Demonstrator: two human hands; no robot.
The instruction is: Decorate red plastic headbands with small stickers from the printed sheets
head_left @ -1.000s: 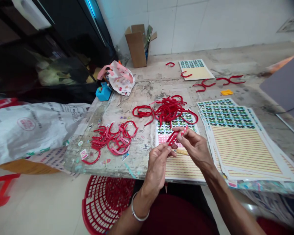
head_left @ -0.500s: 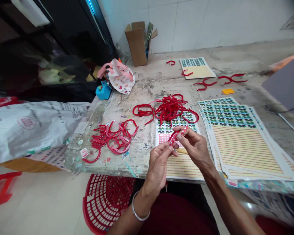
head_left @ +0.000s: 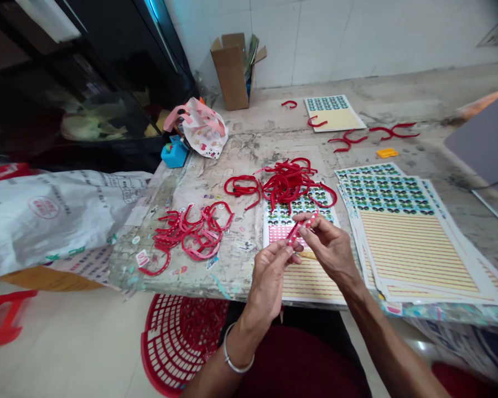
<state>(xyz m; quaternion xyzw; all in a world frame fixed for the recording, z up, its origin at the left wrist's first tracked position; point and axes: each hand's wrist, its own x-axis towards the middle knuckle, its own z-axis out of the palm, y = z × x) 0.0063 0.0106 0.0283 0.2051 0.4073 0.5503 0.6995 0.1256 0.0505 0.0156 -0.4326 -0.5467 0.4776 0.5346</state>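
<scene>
Between both hands is a red headband, with a pink white-dotted strip lying along it. My left hand is closed, pinching the near end of the band between thumb and fingers. With thumb and fingertips, my right hand pinches the band and strip farther up. Beneath the hands lies a sticker sheet with a pink dotted patch, butterfly-like prints and yellow striped rows. Beyond it is a heap of plain red headbands. Dotted red and pink headbands are piled to the left.
More sticker sheets are stacked at right. Several red headbands, an orange-yellow piece and another sheet lie farther back. A cardboard box, patterned bag and blue dispenser stand behind. A red basket sits below.
The pink dotted strip now lies down along the headband, where before its upper part stood apart from it. Both hands have stayed almost in place.
</scene>
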